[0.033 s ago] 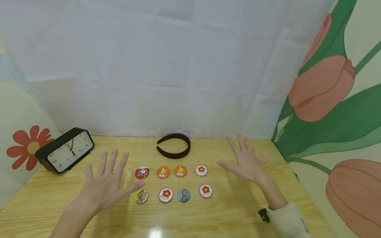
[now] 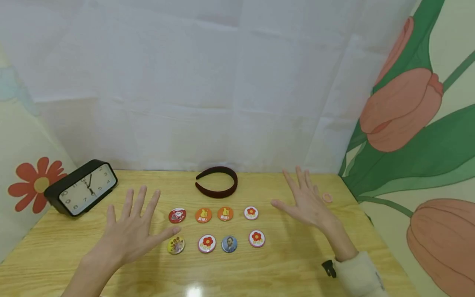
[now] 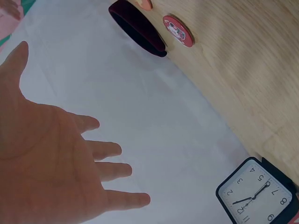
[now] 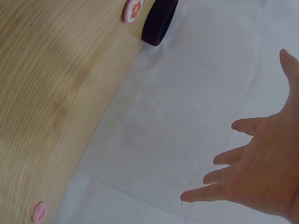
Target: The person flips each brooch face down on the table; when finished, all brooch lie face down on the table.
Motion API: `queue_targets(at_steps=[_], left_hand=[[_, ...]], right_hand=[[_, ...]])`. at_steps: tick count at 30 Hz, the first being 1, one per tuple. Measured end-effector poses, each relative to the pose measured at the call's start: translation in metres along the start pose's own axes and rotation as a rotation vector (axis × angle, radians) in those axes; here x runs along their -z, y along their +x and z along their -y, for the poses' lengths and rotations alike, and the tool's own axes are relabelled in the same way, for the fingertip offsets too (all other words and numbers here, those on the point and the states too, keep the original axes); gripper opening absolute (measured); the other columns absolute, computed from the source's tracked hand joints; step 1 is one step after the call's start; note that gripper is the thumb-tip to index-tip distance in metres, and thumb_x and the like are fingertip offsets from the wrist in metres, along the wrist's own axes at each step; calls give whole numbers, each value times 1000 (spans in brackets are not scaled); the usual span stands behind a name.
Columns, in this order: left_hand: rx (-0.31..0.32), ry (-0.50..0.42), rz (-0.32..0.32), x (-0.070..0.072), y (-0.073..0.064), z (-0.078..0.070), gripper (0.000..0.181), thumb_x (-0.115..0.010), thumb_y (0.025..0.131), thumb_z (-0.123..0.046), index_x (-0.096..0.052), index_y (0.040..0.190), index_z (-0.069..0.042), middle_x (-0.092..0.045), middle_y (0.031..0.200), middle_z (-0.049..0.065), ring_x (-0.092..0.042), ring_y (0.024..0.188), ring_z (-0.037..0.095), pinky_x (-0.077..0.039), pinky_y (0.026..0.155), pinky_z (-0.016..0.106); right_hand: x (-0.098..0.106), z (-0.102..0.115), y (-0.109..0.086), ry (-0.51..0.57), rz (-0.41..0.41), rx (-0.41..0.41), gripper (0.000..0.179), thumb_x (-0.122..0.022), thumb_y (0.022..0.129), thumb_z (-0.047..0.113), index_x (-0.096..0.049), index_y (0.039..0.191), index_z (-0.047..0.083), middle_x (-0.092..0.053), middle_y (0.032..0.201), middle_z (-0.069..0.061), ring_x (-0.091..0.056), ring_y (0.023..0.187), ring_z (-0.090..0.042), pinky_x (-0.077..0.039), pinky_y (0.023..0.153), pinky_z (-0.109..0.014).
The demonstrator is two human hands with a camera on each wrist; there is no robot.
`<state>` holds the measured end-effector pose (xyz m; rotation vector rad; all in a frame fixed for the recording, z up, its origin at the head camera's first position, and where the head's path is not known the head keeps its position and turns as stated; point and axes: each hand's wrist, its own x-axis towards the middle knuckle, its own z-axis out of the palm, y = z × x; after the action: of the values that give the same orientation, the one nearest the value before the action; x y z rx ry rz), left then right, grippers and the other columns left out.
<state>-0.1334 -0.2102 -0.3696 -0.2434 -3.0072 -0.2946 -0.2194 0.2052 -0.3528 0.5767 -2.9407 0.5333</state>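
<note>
My left hand [image 2: 130, 233] is spread above the table's left side, fingers straight and holding nothing. Its thumb tip overlaps the yellow badge [image 2: 176, 245] in the head view. My right hand [image 2: 308, 204] hovers over the right side, fingers also spread, nothing in it. Between the hands lie two rows of round button badges. The back row has a red Santa badge [image 2: 177, 215], two orange thumbs-up badges [image 2: 203, 215] and a white flower badge [image 2: 251, 213]. In front are the yellow one, a blue portrait badge [image 2: 229, 244] and two more flower badges [image 2: 206, 243].
A dark red headband [image 2: 231, 187] lies behind the badges, near the white cloth backdrop [image 2: 208, 82]. On the left stands a black-framed clock [image 2: 83, 187]. A small pink ring-shaped thing [image 2: 327, 198] sits beyond the right hand. Flower-printed cloth [image 2: 419, 173] hangs on the right.
</note>
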Motion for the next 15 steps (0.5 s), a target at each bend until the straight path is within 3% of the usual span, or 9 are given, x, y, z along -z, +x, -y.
queue_targets(at_steps=[6, 9, 12, 15], left_hand=[[-16, -15, -11, 3, 1, 2, 107, -48, 86, -75, -3, 156, -8, 1, 157, 30, 5, 141, 52, 0, 99, 81], [-46, -37, -7, 3, 3, 5, 104, -47, 88, -72, -1, 157, -9, -1, 157, 30, -1, 141, 53, -4, 98, 81], [-98, -92, -7, 2, 6, 11, 97, -48, 92, -65, -5, 156, -6, -8, 156, 32, -13, 139, 55, -12, 99, 80], [-151, -149, -20, -5, 11, 17, 88, -51, 96, -55, -16, 153, 1, -24, 150, 35, -29, 132, 56, -25, 101, 74]], right_hand=[[0, 0, -1, -5, -9, 10, 93, -50, 87, 71, -11, 158, 25, 9, 161, -16, 11, 145, -39, -11, 107, -74], [-5, 4, 3, -6, -26, 45, 95, -49, 88, 71, -14, 157, 16, 4, 161, -16, 8, 146, -35, -8, 113, -65], [-17, 17, 13, 23, -50, 120, 92, -51, 90, 66, -23, 154, 5, -8, 160, -17, -1, 147, -32, -9, 117, -55], [-37, 38, 29, 66, -71, 227, 77, -55, 95, 53, -36, 148, 0, -28, 155, -17, -19, 145, -33, -19, 116, -51]])
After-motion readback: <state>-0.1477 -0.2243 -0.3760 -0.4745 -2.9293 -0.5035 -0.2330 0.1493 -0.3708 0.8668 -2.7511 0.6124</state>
